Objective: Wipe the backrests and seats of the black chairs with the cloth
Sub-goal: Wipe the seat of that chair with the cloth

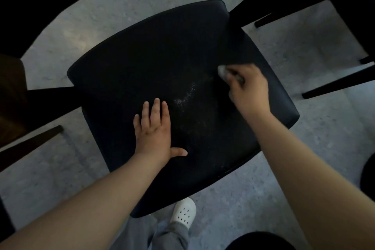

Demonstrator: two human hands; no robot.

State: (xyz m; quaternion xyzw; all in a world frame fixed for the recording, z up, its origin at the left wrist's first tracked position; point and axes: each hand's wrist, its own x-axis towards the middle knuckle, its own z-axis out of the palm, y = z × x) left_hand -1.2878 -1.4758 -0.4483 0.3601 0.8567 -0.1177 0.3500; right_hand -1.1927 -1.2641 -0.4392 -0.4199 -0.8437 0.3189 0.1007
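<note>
A black padded chair seat (pixel 142 63) fills the middle of the head view, seen from straight above. Pale dust specks (pixel 185 97) streak its centre. My left hand (pixel 155 130) lies flat on the seat near its front, fingers spread, holding nothing. My right hand (pixel 248 89) presses on the seat's right side, closed around a small grey-white cloth (pixel 222 70) that sticks out past the fingertips. The chair's backrest is not visible.
Dark legs of neighbouring furniture (pixel 334 85) cross the grey concrete floor (pixel 113 4) at right and upper right. Another dark leg (pixel 32 144) and a brown seat edge (pixel 10 95) sit at left. My white perforated shoe (pixel 183 212) stands under the seat's front edge.
</note>
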